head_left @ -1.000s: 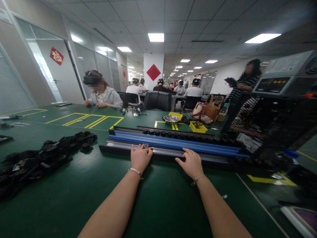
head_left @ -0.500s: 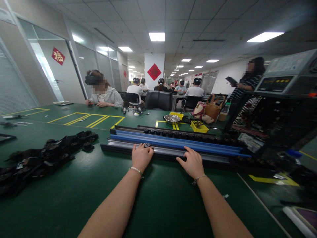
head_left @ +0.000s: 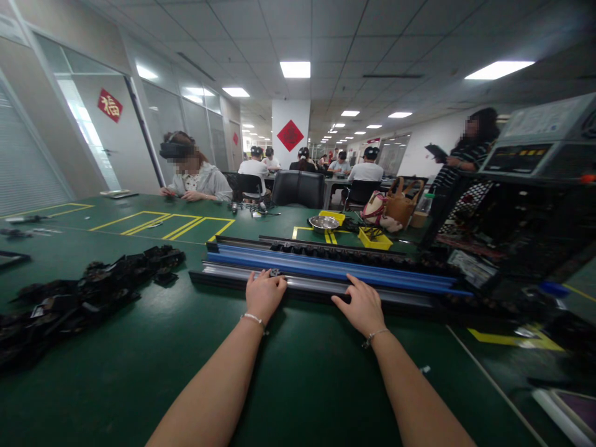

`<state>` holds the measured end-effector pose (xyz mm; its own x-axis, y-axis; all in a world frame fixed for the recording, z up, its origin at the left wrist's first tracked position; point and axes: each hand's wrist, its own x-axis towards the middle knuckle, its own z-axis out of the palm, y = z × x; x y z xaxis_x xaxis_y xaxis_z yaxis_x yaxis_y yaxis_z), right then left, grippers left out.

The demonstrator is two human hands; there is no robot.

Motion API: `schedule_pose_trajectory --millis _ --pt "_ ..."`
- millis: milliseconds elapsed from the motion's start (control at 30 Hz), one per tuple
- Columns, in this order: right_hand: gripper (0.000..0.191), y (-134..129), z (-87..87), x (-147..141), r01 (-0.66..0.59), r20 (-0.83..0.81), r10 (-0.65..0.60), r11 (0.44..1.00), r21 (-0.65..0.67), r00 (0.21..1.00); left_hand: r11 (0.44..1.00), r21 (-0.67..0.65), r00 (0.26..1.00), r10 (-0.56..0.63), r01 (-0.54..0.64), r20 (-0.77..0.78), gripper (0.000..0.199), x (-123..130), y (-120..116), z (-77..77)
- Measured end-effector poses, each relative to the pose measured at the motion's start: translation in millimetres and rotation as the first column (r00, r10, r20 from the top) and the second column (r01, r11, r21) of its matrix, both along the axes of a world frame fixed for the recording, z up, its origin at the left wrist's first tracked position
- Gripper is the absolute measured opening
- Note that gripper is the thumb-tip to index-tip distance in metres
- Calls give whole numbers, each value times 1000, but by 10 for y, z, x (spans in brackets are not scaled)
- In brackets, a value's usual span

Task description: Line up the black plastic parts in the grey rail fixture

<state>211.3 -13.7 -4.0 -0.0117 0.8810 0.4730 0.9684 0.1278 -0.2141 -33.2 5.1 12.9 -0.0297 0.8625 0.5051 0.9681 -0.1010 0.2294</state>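
Observation:
A long black rail with a silvery, shiny channel lies across the green table. At its left part, my left hand has its fingers closed around a small dark part that sits in the channel; the grip is partly hidden. Further right, my right hand grips the same rail, thumb at the near edge and fingers over the top. Just behind runs a long blue strip, parallel to the rail.
Dark parts lie heaped at the left. Behind the rails are a metal bowl and a yellow tray. A black open-fronted rack stands at the right. Across the table sits a person; another stands at the right.
My left hand has shifted slightly left along the rail, and the small dark part has moved with it. My right hand and the rail stay in place.

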Motion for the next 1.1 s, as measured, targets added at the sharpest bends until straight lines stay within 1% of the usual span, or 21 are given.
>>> schedule_pose_trajectory --millis 433,567,733,900,1000,1100 --pt "32 2 1 2 5 10 -5 1000 -12 1000 1000 -16 1000 -9 9 2 35 -7 11 13" --pt "32 -1 6 0 0 9 0 1000 -23 1000 999 -18 999 -44 43 -20 34 -53 -17 8" --pt "33 -6 13 -5 3 6 -3 1000 -27 1000 995 -11 993 -99 98 -72 35 -102 -61 -34" --pt "32 -8 25 -14 11 5 -11 999 -37 1000 994 -46 990 -99 95 -100 40 -90 -73 -65" --pt "32 -8 29 -17 7 11 -6 999 -36 1000 993 -73 990 -97 89 -100 40 -93 -72 -68" --pt "33 -6 24 -14 8 13 -8 999 -33 1000 995 -69 994 -71 65 -87 39 -108 -67 -66"
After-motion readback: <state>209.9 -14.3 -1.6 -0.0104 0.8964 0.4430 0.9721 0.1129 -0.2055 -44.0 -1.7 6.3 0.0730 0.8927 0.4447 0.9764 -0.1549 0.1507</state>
